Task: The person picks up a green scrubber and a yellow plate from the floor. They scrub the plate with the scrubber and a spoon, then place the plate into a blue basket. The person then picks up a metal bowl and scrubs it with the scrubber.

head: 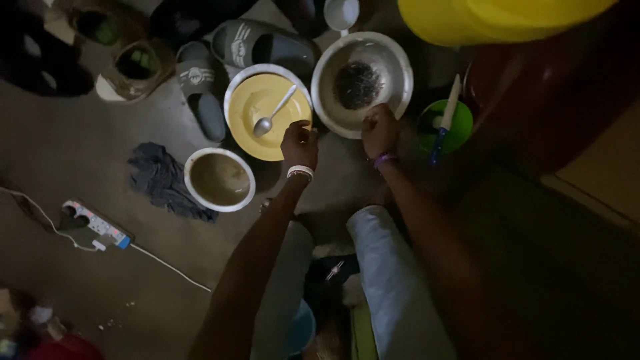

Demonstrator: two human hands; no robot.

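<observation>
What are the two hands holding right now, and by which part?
Left hand grips the yellow plate by its near rim; right hand grips the metal bowl by its near rim.

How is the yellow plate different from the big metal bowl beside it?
The yellow plate is shallow and bright yellow inside; the metal bowl is deeper and grey. The yellow plate carries a spoon; the metal bowl holds a dark heap. The left hand touches the plate's edge, the right hand the bowl's rim. Both are round and stand on the floor.
</observation>
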